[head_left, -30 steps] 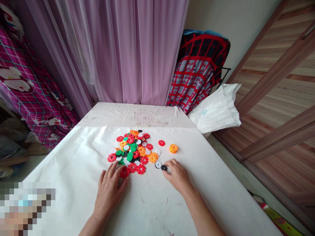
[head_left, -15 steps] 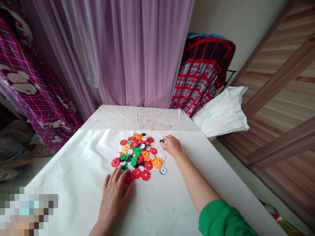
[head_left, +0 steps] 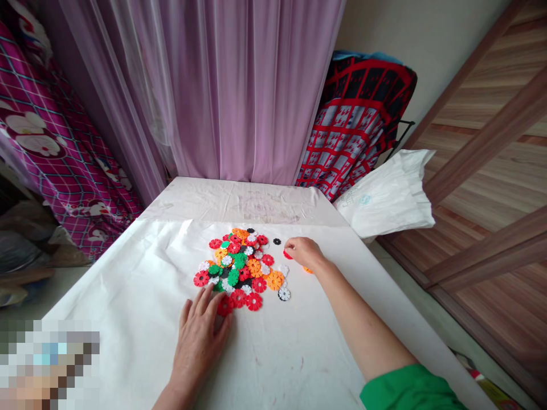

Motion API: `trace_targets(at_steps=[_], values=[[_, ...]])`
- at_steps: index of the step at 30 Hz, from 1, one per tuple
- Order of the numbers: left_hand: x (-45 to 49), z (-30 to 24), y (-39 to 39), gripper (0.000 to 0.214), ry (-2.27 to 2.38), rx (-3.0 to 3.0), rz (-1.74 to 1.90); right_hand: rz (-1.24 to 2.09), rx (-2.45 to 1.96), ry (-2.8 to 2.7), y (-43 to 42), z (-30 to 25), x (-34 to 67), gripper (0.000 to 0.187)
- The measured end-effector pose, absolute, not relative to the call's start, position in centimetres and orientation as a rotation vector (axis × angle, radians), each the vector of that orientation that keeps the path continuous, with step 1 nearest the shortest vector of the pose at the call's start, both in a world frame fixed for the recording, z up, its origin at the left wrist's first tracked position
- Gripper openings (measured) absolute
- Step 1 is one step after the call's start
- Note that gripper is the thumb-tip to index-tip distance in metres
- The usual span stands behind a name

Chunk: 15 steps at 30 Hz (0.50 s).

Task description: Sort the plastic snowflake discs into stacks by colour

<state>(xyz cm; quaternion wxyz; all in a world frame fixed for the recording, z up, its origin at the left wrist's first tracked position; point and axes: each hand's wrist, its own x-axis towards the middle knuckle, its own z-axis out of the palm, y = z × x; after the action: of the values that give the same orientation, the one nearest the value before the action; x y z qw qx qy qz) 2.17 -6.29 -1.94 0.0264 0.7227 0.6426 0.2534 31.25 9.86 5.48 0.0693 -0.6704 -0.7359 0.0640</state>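
A pile of plastic snowflake discs (head_left: 239, 261) in red, orange, green, white and black lies on the white-covered table. My left hand (head_left: 199, 330) rests flat at the pile's near left edge, fingers spread, its fingertips beside a red disc (head_left: 225, 304). Right of the pile, my right hand (head_left: 306, 253) has its fingers closed at a red snowflake disc (head_left: 288, 254), partly hidden by the fingertips. Just beyond it a black snowflake disc (head_left: 277, 241) lies alone on the cloth. An orange disc (head_left: 307, 270) shows partly beneath my right wrist.
The table (head_left: 273, 364) has a wrinkled white cover. A white bag (head_left: 387, 196) stands against its right edge. Purple curtains (head_left: 252, 91) hang behind, and a red-and-black patterned cloth (head_left: 346, 125) is at the back right. Wooden doors (head_left: 491, 171) are at the right.
My right hand has let go of the black snowflake disc, which now lies on the table, and has shifted slightly right to the red one. The left hand has stayed in place.
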Motion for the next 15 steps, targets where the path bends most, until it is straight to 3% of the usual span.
trace_targets(at_steps=[5,9,15], values=[[2.1,-2.0,-6.2,0.037,1.985,2.248,0.782,0.272,-1.906,-2.225,5.2,4.4,30.3,0.028],[2.1,-2.0,-6.2,0.037,1.987,2.251,0.776,0.337,-1.885,-2.108,2.2,3.3,28.6,0.02],[2.3,-1.8,-6.2,0.036,1.984,2.244,0.771,0.224,-1.928,-2.127,-0.1,2.6,26.4,0.028]])
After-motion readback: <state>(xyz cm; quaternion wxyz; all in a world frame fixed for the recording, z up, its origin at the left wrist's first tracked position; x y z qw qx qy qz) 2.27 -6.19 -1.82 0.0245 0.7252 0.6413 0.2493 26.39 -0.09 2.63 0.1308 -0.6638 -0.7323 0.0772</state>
